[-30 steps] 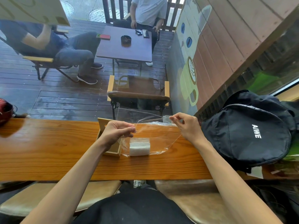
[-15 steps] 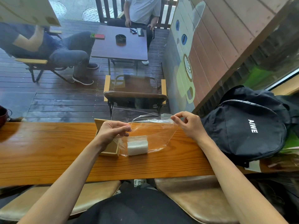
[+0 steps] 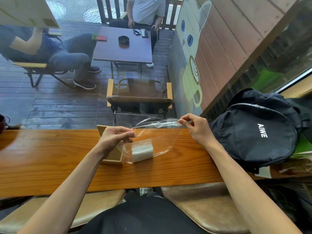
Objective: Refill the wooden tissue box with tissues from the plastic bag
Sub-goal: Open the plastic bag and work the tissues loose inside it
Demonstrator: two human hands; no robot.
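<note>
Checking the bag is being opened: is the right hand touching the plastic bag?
Touching. The head view shows the right hand pinching the bag at its top edge.

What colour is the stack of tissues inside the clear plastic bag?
White; the small block-shaped stack of tissues shows clearly through the clear plastic bag in the head view.

a long wooden counter (image 3: pixel 50 159) faces a window; outside, a dark plank deck (image 3: pixel 50 105), a square table (image 3: pixel 125 48), chairs (image 3: pixel 140 98), a painted plank wall (image 3: pixel 211 48); daylight.
</note>
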